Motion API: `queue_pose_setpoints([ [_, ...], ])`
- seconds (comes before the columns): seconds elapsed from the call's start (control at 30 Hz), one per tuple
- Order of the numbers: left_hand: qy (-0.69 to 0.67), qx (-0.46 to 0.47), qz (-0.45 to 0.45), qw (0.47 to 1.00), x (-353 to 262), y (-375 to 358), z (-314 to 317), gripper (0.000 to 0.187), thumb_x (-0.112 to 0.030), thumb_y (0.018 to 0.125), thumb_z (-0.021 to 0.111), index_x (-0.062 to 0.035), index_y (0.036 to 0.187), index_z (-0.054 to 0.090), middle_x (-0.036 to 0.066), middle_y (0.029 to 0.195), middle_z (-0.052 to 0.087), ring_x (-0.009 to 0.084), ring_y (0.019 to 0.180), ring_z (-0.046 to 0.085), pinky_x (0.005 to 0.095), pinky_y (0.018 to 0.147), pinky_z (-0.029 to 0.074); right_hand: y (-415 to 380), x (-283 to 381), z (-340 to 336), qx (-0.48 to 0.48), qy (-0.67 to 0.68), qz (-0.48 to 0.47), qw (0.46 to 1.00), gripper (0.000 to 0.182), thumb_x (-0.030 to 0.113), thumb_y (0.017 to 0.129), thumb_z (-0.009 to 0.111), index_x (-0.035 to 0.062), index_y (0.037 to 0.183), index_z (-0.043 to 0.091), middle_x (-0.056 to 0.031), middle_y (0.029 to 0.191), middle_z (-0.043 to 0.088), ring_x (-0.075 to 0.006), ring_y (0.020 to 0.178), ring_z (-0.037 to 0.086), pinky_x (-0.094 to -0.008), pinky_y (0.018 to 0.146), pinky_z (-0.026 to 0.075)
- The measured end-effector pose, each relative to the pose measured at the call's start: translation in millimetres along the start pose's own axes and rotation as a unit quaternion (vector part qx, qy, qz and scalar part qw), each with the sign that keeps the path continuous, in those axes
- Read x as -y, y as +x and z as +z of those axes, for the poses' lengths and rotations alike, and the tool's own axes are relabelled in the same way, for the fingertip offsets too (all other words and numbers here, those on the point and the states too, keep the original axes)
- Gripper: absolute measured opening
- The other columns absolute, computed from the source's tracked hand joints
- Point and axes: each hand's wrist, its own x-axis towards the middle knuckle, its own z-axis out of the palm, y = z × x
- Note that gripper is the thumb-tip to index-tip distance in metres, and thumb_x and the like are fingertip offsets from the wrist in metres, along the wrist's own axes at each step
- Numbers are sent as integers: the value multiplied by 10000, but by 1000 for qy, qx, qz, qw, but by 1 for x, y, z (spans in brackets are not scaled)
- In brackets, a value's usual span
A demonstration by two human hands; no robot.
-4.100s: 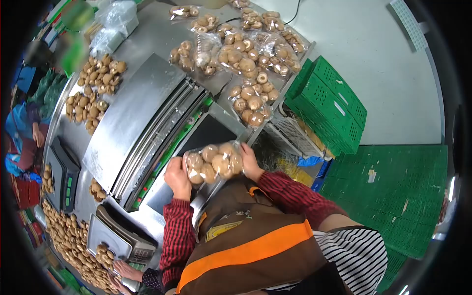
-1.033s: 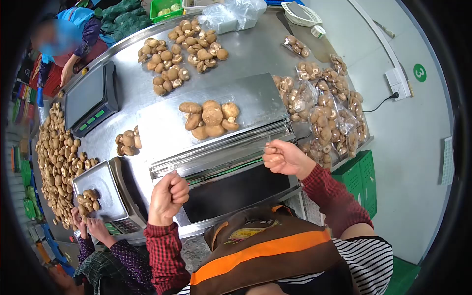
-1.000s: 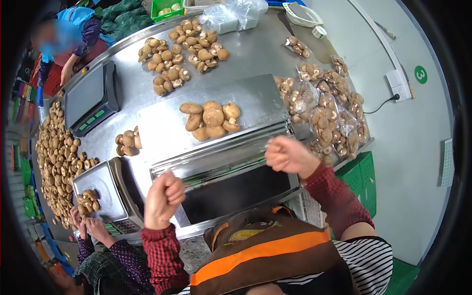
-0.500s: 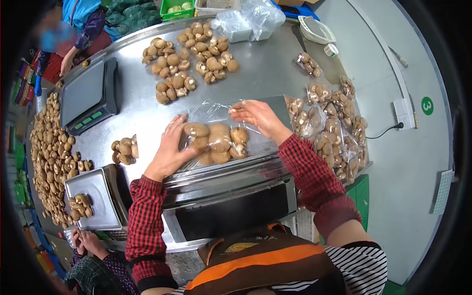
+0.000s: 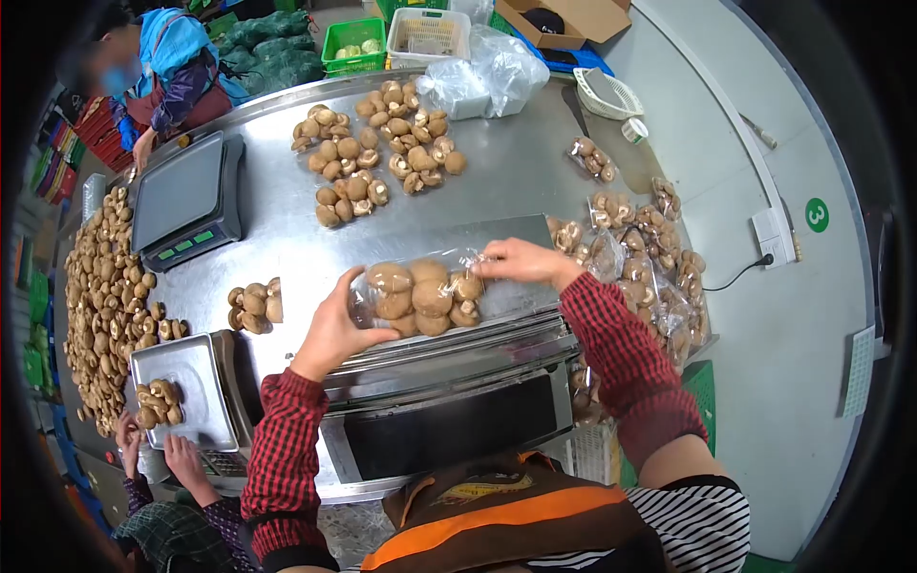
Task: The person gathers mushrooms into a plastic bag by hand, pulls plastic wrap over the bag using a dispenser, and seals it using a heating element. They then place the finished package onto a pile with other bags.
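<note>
A clear plastic bag of mushrooms [image 5: 430,296] lies before me at the front of the steel table, by the metal edge of a wrapping machine [image 5: 449,349]. My left hand [image 5: 334,329] curves round the bag's left end, thumb in front and fingers behind. At the other end, my right hand [image 5: 521,263] pinches the clear film beside the mushrooms. The fingertips of my right hand are partly hidden by the film and its glare.
Packed mushroom bags [image 5: 659,258] pile up on the right. Mushroom groups [image 5: 382,138] lie at the back, near a dark scale [image 5: 181,191]. Left are a loose heap [image 5: 100,306] and a tray scale [image 5: 181,392], with a co-worker's hands [image 5: 186,463] beside it. Another person stands far left.
My right hand has come down from above the bag and closed on the film at its right end. My left fingers have drawn in round the left end. The co-worker's hands have parted.
</note>
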Motion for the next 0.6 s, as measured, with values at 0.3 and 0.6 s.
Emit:
queue_pose_setpoints([
  [0.3,-101,-91,-83,987,35,-1,25,204,-166,969,550,19,886,570,34,681,567,93,610,496,277,578,436,-22,-29,52,-236,180,1,955,369,283,937,630,-39,1118,620,-86,1045,548,-193,973,593,-298,789,536],
  [0.6,-231,-127,-170,950,-34,-67,40,176,-156,1010,479,-10,913,474,36,638,503,81,444,469,239,412,379,-121,35,104,-259,382,68,885,273,299,1042,391,33,1038,451,-72,938,505,-174,737,620,-316,555,594],
])
